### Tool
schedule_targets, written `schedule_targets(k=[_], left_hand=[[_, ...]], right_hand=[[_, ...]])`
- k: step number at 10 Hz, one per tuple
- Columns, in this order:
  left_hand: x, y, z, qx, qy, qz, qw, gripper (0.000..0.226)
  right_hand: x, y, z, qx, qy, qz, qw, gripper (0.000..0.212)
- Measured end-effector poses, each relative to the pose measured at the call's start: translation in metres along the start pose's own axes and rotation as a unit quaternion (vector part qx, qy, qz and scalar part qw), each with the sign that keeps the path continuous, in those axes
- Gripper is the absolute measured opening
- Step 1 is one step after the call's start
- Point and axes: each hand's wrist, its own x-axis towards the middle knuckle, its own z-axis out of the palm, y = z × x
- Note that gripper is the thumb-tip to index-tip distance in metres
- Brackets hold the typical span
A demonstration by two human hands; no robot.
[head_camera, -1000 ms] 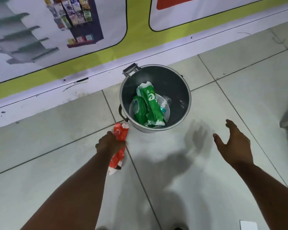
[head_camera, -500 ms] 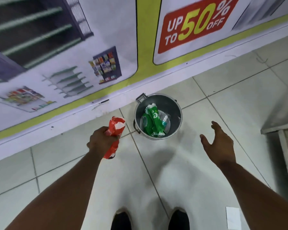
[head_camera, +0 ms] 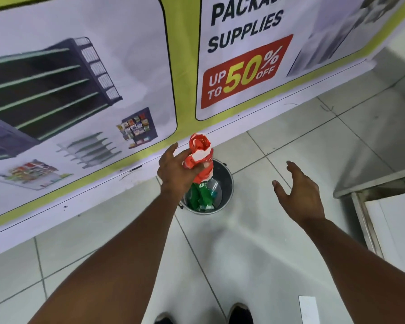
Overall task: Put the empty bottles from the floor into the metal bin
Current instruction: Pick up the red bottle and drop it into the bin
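Observation:
My left hand (head_camera: 177, 170) grips a crushed bottle with a red and white label (head_camera: 200, 157), held upright in the air directly over the metal bin (head_camera: 227, 183). The round bin stands on the tiled floor by the wall, partly hidden behind the hand and bottle. Inside it lie green-labelled bottles (head_camera: 200, 196) and a clear one. My right hand (head_camera: 298, 192) hovers to the right of the bin, fingers spread, holding nothing.
A printed banner (head_camera: 243, 73) covers the wall just behind the bin. A metal table frame (head_camera: 369, 206) stands at the right edge. My shoes (head_camera: 240, 313) show at the bottom, and a white slip (head_camera: 308, 308) lies on the tiles near them.
My left hand lifted the red bottle off the floor and carried it up and right over the bin. The view rose as I stood up. The right hand stayed spread.

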Motion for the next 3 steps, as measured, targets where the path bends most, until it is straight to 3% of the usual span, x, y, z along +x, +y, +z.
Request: schedule_targets(k=[1,2,3], left_hand=[[-0.003,-0.006,0.015,0.055,-0.018,0.022,0.998,0.081],[-0.012,-0.025,0.021,0.156,-0.101,-0.051,0.981,0.114],[-0.03,-0.051,0.011,0.202,-0.141,-0.092,0.965,0.13]], right_hand=[[-0.002,0.002,0.004,-0.005,-0.004,0.002,1.0,0.064],[-0.005,0.002,0.009,-0.005,-0.027,-0.004,1.0,0.065],[-0.005,-0.003,0.006,-0.01,-0.034,-0.009,0.999,0.066]])
